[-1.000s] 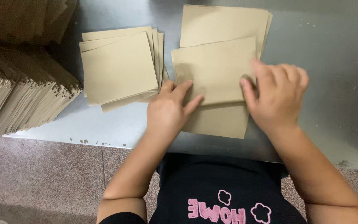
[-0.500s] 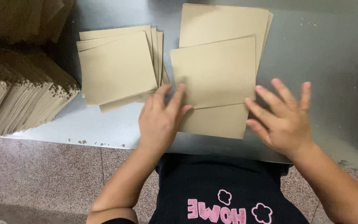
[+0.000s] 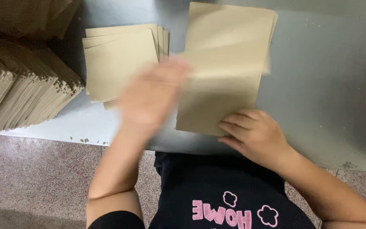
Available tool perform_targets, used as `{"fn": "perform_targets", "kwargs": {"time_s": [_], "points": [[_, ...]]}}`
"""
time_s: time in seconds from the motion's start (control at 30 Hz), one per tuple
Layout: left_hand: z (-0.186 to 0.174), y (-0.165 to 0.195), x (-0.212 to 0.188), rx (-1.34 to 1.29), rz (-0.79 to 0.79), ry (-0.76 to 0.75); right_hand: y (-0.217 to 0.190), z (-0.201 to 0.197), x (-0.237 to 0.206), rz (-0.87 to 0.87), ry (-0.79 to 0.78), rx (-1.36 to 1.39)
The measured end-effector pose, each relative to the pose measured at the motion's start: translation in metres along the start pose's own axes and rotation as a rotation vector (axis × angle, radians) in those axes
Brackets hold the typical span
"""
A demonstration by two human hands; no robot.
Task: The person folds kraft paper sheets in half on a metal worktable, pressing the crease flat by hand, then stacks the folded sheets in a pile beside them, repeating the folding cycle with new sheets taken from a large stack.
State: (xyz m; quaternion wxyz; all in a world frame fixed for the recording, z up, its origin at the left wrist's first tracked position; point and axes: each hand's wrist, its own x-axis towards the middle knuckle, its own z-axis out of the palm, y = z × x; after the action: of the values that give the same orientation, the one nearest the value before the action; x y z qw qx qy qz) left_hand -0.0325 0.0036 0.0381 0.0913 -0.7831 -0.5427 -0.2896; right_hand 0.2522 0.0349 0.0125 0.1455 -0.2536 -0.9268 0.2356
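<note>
- Comparing w/ 0.5 s ago: left hand (image 3: 151,95) has lifted off the near edge of the right stack (image 3: 227,68) and is now mid-sweep, heavily blurred, btwn the two stacks. Top sheet (image 3: 221,91) of the right stack also blurred, so prob. moving w/ it.
- Left hand grip: can't tell, too smeared; looks roughly flat, fingers toward the sheet's left edge.
- Right hand (image 3: 255,138) was spread on the tabletop (image 3: 318,85) beside the stack; now fingers curled, loosely open, pressing the stack's near right corner. Holds nothing, just pins.
- Left stack (image 3: 121,63) unchanged, fanned slightly.
- Materials: matte tan kraft sheets, flat rectangles; grey smooth metal tabletop; big ribbed bundle (image 3: 18,93) of the same paper far left.
</note>
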Motion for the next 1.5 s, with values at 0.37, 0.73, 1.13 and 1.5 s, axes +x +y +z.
{"fn": "perform_targets", "kwargs": {"time_s": [0.37,0.73,1.13,1.5], "points": [[-0.029,-0.057,-0.075,0.064,-0.449,-0.350,0.009,-0.003,0.008,0.142,-0.154,0.171],[0.013,0.031,-0.023,-0.462,0.018,-0.524,0.011,-0.009,0.017,0.124,-0.200,0.191],[0.019,0.023,-0.003,-0.481,-0.044,-0.659,0.022,-0.013,0.018,0.103,-0.244,0.282],[0.013,0.020,-0.001,-0.494,0.005,-0.430,0.018,-0.014,0.008,0.115,-0.207,0.205]]}}
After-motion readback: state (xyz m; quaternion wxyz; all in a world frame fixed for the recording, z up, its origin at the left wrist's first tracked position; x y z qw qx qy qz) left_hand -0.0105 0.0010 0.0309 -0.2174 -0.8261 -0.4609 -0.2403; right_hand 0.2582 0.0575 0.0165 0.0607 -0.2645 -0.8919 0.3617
